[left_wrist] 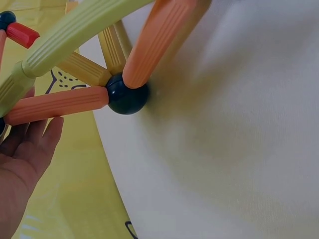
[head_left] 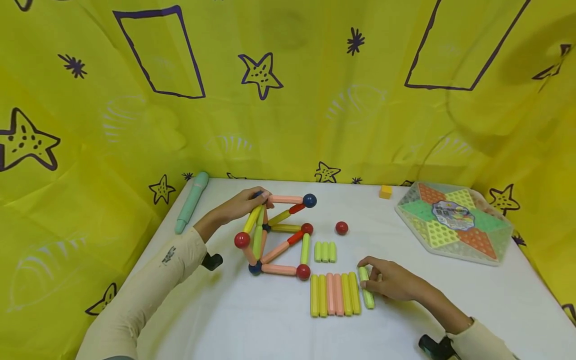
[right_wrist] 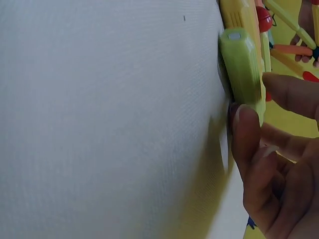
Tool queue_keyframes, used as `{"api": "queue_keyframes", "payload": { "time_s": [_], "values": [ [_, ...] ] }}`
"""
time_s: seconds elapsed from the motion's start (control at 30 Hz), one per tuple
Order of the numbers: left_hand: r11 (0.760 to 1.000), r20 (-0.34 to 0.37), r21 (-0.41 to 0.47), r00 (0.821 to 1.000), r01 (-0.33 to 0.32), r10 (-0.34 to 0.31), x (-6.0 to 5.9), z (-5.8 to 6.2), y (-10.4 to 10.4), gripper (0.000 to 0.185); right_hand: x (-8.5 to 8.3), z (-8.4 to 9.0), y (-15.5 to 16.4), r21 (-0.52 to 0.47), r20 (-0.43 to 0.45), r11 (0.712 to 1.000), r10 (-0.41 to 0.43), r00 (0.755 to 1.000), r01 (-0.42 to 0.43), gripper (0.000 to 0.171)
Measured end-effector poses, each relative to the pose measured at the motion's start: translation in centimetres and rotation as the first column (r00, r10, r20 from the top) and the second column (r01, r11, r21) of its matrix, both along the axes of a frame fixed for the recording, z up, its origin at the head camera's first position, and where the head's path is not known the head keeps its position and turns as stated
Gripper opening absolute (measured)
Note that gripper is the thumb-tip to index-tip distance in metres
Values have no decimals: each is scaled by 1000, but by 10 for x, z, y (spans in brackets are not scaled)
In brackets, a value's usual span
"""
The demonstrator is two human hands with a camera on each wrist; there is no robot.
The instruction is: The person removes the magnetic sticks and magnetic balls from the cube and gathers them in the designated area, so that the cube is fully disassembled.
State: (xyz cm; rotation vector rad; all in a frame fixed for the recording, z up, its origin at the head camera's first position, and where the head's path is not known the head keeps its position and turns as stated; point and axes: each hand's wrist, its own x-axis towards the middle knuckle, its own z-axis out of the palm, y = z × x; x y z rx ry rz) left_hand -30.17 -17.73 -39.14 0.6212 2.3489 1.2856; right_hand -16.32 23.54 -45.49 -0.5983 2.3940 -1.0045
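- L hand (head_left: 245, 202): fingers grasp top corner of rod-and-ball frame (head_left: 276, 235), which stands mid-table (head_left: 252, 325).
- R hand (head_left: 391, 280): fingers pinch light-green rod (head_left: 366, 295), lying flat on table just right of the row of long rods (head_left: 335, 294).
- Loose red ball (head_left: 341, 228) sits right of frame, apart from it.

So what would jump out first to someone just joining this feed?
The rod-and-ball frame standing mid-table, with the left hand holding its top corner. Next, the right hand pinching a light green rod at the right end of the row of rods lying near the front. The hexagonal game board sits far right.
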Motion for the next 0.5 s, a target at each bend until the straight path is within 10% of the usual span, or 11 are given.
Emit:
{"api": "queue_keyframes", "payload": {
  "time_s": [0.5],
  "values": [
    [1000, -11, -8, 1000, 7, -7, -1, -2, -1, 44, 0, -3, 0, -20, 62, 994, 109, 992, -108, 64]
  ]
}}
